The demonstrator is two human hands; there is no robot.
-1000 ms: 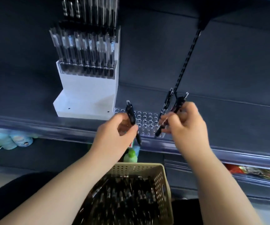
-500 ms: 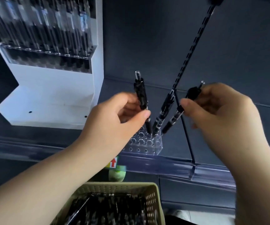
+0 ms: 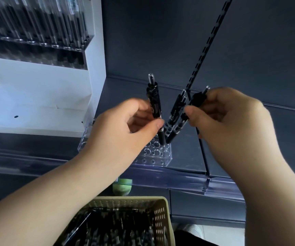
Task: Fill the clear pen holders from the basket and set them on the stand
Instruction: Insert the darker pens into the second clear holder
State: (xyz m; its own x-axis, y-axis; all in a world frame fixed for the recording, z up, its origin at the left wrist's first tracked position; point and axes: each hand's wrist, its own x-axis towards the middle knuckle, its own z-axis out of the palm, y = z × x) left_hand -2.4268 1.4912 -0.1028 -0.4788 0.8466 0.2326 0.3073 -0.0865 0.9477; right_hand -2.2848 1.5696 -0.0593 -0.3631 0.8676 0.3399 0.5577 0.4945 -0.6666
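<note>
A clear pen holder [image 3: 158, 156] with rows of round holes sits on the dark shelf, partly hidden by my left hand. My left hand [image 3: 120, 128] pinches an upright black pen [image 3: 154, 103] whose tip is down in a hole at the holder's right end. My right hand [image 3: 230, 118] grips a slanted black pen [image 3: 195, 102] with its tip at the same end. Between them another black pen [image 3: 176, 110] leans in the holder. The beige perforated basket [image 3: 161, 213] of black pens is below, near me. The white stand [image 3: 42, 96] is at the left.
A filled clear holder with several pens [image 3: 36, 31] sits on the stand's upper step. A slotted black upright [image 3: 208, 43] rises diagonally behind my hands. The shelf's clear front rail [image 3: 178, 176] runs across, with a green bottle cap [image 3: 122, 187] under it.
The view has closed in on the holder. Both hands have lowered their pens, whose tips now sit at the holder's right end beside the leaning pen.
</note>
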